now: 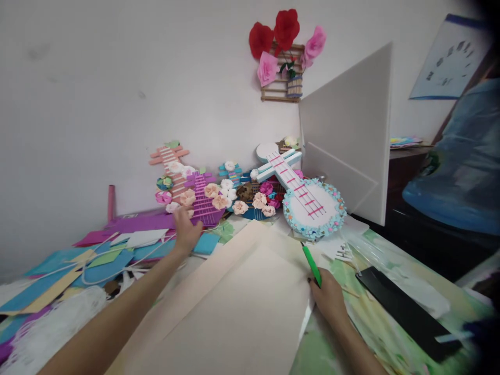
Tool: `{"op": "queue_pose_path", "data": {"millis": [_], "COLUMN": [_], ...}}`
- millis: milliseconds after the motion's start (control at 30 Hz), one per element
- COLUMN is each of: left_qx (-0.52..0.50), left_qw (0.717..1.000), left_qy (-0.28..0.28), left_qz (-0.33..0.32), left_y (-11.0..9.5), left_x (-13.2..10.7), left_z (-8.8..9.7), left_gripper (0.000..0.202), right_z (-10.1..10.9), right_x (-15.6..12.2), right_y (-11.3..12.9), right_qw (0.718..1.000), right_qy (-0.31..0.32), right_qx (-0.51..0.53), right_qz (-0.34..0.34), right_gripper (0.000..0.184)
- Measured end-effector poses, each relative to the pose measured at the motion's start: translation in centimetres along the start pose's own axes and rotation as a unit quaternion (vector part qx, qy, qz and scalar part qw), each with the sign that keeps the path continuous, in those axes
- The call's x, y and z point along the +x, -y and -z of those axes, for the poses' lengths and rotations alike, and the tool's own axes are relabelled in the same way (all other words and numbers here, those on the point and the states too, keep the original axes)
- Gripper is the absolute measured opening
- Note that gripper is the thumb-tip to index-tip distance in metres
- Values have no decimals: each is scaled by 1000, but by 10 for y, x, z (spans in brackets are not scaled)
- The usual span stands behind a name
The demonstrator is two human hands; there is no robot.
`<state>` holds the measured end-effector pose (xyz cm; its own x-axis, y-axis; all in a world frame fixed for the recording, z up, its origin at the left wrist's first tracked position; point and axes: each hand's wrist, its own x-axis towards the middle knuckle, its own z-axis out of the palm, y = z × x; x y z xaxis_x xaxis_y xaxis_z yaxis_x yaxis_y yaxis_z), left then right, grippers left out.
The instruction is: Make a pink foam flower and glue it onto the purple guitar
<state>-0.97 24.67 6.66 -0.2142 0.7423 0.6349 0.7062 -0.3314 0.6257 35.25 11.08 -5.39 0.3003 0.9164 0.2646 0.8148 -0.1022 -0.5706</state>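
My left hand reaches far forward with fingers spread, hovering at the foot of a purple paper guitar craft decorated with peach paper flowers. My right hand is closed around a green pen-like tool, its tip pointing away from me at the right edge of a large cream sheet of paper. The sheet lies flat on the table between my arms. A white and blue round guitar craft leans just beyond the pen.
Blue, pink and purple paper scraps and white string cover the table's left side. A black ruler-like strip lies at the right. A white foam board stands against the wall, with paper roses hung above. A blue-clad person sits at far right.
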Motion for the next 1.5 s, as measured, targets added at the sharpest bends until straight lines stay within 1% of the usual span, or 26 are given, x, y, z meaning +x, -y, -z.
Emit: {"op": "queue_pose_path", "data": {"millis": [33, 67, 100, 133, 167, 200, 233, 267, 300, 367, 433, 500, 533, 567, 600, 667, 733, 800, 833, 867, 933, 1000, 1100, 1200, 1400, 1500], "left_qx": [2, 16, 37, 67, 90, 111, 137, 149, 173, 187, 188, 197, 202, 204, 211, 215, 225, 228, 227, 225, 223, 232, 246, 251, 243, 232], "left_qw": [998, 976, 939, 893, 839, 801, 776, 765, 760, 768, 790, 810, 821, 829, 835, 832, 837, 851, 853, 855, 858, 867, 877, 882, 897, 900], "left_qy": [53, 171, 265, 341, 398, 405, 389, 355, 340, 314, 295, 281, 282, 289, 310, 360, 388, 392, 399, 402, 404, 384, 351, 331, 304, 309], "left_qz": [-40, -134, -217, -285, -360, -426, -478, -517, -525, -525, -504, -475, -453, -433, -404, -364, -312, -265, -249, -239, -227, -218, -216, -222, -212, -201], "left_y": [-15, -29, -41, -52, -61, -66, -68, -67, -62, -48, -32, -20, -18, -18, -21, -30, -39, -40, -38, -35, -25, -16, -10, -11, -22, -27], "left_x": [-23, -50, -78, -106, -134, -160, -184, -204, -221, -247, -267, -284, -291, -298, -304, -312, -316, -316, -317, -317, -317, -317, -316, -314, -314, -311], "left_z": [10, 22, 36, 50, 65, 79, 92, 103, 112, 125, 136, 146, 151, 155, 160, 168, 175, 179, 181, 182, 182, 182, 179, 171, 144, 142], "left_gripper": [35, 35, 43, 58, 71, 72, 71, 70, 66, 51, 41, 40, 42, 44, 46, 51, 59, 74, 79, 79, 69, 55, 43, 37, 34, 35], "right_z": [0, 0, 1, 1, 1, 1, 1, 1, 1, 1, 1, 2, 3, 3, 4, 5, 6, 7, 8, 8, 9, 9, 9, 9, 9, 9], "right_x": [0, 0, 0, 0, 0, 1, 1, 1, 1, 0, -1, -1, -1, -1, -1, -1, -1, -2, -2, -2, -3, -4, -5, -3, 4, 5], "right_y": [1, 1, 1, 1, 1, 1, 1, 1, 1, 2, 2, 2, 2, 1, 1, -1, -3, -5, -5, -5, -5, -5, -6, -8, -15, -16], "right_qw": [1000, 1000, 1000, 1000, 1000, 1000, 1000, 1000, 999, 999, 998, 998, 997, 997, 997, 996, 995, 994, 994, 993, 993, 993, 992, 991, 983, 982], "right_qy": [-3, -4, -4, -5, -5, -7, -9, -12, -14, -19, -23, -23, -21, -18, -16, -14, -16, -18, -19, -19, -18, -20, -24, -25, -30, -25], "right_qx": [-4, -7, -10, -12, -14, -18, -22, -26, -31, -41, -53, -65, -70, -75, -80, -91, -102, -109, -111, -113, -114, -115, -121, -128, -179, -186], "right_qz": [1, 2, 2, 1, 0, -1, -1, -1, 0, 1, 2, 2, 3, 4, 4, -3, -11, -15, -15, -14, -12, -7, 1, 4, 9, 5], "right_gripper": [20, 20, 21, 22, 23, 23, 23, 23, 22, 21, 20, 21, 21, 21, 22, 22, 22, 22, 22, 22, 22, 22, 23, 21, 17, 17]}}
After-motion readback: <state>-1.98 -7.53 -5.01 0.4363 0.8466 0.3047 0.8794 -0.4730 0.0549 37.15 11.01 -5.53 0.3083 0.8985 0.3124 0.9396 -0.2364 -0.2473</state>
